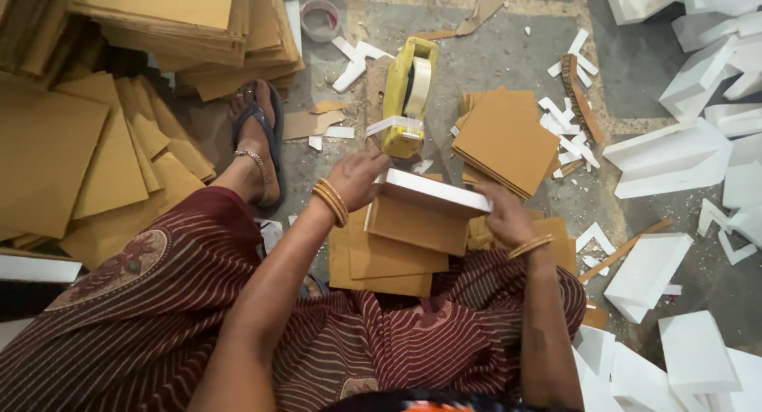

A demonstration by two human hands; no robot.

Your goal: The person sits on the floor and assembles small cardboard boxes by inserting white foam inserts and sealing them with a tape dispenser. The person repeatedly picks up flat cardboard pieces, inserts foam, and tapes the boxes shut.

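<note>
Sitting on the concrete floor point(508, 55), a person is seen from above, with a white foam block backed by brown card point(425, 209) held over the lap. The left hand point(357, 178) is closed around the block's left end, fingers curled over the top edge. The right hand point(504, 213) is clasped on its right end, though the fingertips are hidden behind the foam. Just beyond the block, a yellow tape dispenser point(406, 94) is stood on the floor, a strip of tape trailing from it.

Only one container can be made out: a small round tub point(321, 19) near the top edge; a reddish rim is visible, but its contents cannot be told.

Cardboard squares point(504, 138) are piled to the right of the dispenser, and larger cardboard stacks point(182, 23) are cut off at the upper left. White foam pieces point(671, 154) are scattered at the right, several cropped by the frame. More card sheets point(381, 261) are partly covered by the block.
</note>
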